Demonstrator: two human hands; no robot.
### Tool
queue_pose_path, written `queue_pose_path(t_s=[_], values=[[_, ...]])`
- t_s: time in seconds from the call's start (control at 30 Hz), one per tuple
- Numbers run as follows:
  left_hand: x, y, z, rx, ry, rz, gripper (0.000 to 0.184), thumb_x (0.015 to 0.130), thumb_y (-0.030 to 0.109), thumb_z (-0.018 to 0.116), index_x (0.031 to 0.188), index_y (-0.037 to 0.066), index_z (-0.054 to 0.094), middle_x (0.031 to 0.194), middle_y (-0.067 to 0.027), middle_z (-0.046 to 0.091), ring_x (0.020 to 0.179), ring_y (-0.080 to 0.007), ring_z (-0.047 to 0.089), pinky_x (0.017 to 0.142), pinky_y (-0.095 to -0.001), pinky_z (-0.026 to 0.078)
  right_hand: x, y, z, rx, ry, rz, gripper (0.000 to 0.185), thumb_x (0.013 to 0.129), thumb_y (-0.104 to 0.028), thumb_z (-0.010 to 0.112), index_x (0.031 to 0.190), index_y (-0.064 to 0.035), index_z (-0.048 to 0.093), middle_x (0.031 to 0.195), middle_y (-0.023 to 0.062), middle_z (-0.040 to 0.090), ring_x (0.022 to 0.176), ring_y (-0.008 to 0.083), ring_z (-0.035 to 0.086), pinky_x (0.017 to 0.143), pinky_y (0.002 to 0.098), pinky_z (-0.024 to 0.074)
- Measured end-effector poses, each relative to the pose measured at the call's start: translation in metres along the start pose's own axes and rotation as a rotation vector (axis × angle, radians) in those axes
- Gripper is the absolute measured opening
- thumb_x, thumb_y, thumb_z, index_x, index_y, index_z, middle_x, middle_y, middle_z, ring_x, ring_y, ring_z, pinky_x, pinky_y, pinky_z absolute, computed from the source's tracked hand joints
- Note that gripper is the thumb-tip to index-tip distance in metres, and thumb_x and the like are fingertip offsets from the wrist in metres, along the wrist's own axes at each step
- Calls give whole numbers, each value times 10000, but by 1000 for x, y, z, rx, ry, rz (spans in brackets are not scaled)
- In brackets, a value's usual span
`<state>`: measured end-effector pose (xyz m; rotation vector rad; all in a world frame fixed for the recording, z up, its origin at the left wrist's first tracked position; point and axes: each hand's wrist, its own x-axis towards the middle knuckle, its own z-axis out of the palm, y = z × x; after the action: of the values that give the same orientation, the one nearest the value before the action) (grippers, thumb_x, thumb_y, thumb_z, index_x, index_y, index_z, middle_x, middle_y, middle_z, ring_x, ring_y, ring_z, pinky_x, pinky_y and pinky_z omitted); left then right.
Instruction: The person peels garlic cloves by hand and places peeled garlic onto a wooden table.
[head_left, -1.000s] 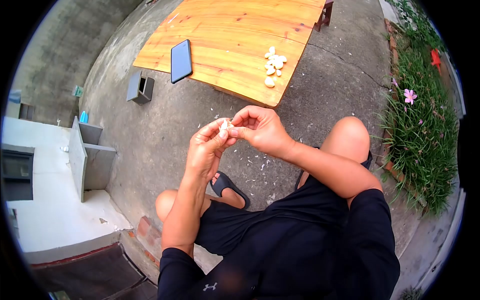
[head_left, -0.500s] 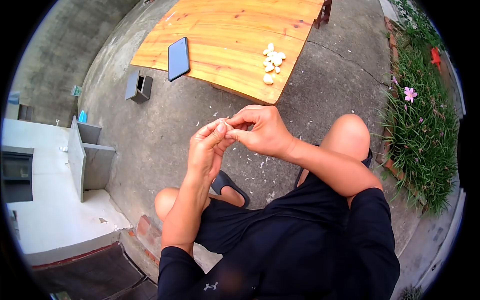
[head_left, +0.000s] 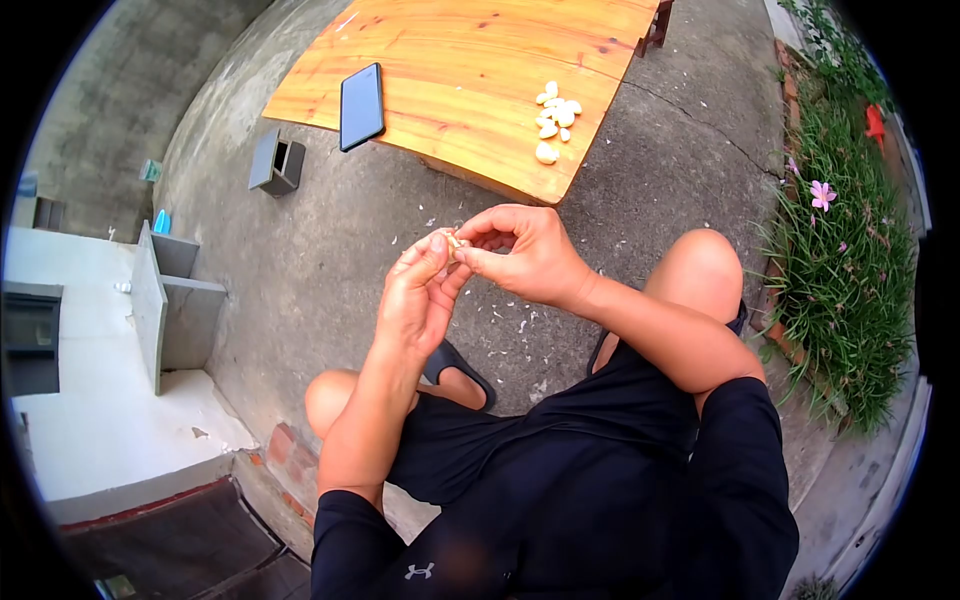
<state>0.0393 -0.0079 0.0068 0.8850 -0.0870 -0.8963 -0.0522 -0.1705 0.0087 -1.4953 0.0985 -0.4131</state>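
Pinched between the fingertips of both hands is a small pale garlic clove (head_left: 455, 244), largely covered by the fingers. My left hand (head_left: 417, 293) grips it from the left with thumb and fingers closed. From the right, my right hand (head_left: 532, 256) meets it with thumb and forefinger, its other fingers curled. Both hands are above the ground, in front of the near edge of a wooden table (head_left: 470, 75). On the table's right part lies a group of several peeled garlic cloves (head_left: 558, 112), with one clove (head_left: 546, 153) slightly nearer the edge.
A dark phone (head_left: 361, 107) lies at the table's left edge. Below stands a grey box-like object (head_left: 277, 164) on the concrete. White scraps of peel (head_left: 503, 347) dot the ground between my feet. Grass with pink flowers (head_left: 822, 195) borders the right side.
The fingertips have shifted slightly, and more of the pale clove shows between them. Both hands stay together in nearly the same place. The camera view has tilted a little.
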Motion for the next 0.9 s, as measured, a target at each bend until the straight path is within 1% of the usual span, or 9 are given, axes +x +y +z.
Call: queue_pose_path(t_s=[0.07,0.17,0.27,0.37,0.47,0.57,0.67,0.77,0.9], values=[[-1,1,1,10,-6,-3,215,1024,150,607,1155,-18,631,1073,-102,702,980,-175,693,894,-309,597,0,-6,-1,-54,-20,3,213,878,-73,784,1073,8,754,923,79,740,822,90,678,738,241,567],[-2,0,6,47,20,5,226,1024,150,610,1171,-19,640,1063,-94,710,969,-166,698,884,-299,600,1,3,3,16,61,2,197,894,-80,735,1059,27,754,920,112,763,797,115,710,716,260,582],[-3,-1,9,114,45,14,248,1023,161,618,1192,-18,645,1063,-91,716,959,-160,705,873,-287,604,3,7,1,-78,71,-77,196,886,-45,712,1067,18,753,914,139,754,803,164,723,714,285,576],[-3,-4,8,183,37,15,265,1022,175,625,1205,-16,646,1076,-97,718,955,-156,711,866,-281,609,4,0,-9,-436,-49,-334,219,891,-12,721,1106,19,745,940,113,741,830,128,696,713,275,564],[-4,-5,11,202,51,9,267,1022,177,625,1206,-16,642,1081,-104,718,952,-158,712,863,-279,612,4,-3,-11,-434,-72,-315,203,882,16,706,1080,18,750,933,118,735,822,137,692,701,289,562],[-2,-4,11,185,50,-15,253,1029,172,610,1195,-18,635,1078,-107,715,950,-168,714,861,-275,614,2,4,-8,-280,5,-131,136,905,6,692,1034,24,733,910,76,724,803,114,676,678,273,551],[0,-2,10,159,35,-43,234,1039,164,588,1182,-17,627,1073,-108,709,952,-176,714,849,-269,618,6,5,-7,-31,1,103,105,910,-20,673,999,32,695,830,86,711,734,128,674,669,283,556],[2,-1,3,145,8,-56,230,1035,155,593,1185,-17,624,1058,-114,711,917,-182,718,815,-269,619,8,9,-9,128,-55,224,129,939,-45,655,1045,28,654,835,42,688,738,76,641,659,246,545],[1,0,4,173,4,-57,223,1029,142,604,1180,-21,627,1038,-123,715,863,-179,721,776,-271,616,7,10,-9,90,-74,205,154,942,-58,662,1064,32,636,855,35,678,735,64,630,648,232,531]])
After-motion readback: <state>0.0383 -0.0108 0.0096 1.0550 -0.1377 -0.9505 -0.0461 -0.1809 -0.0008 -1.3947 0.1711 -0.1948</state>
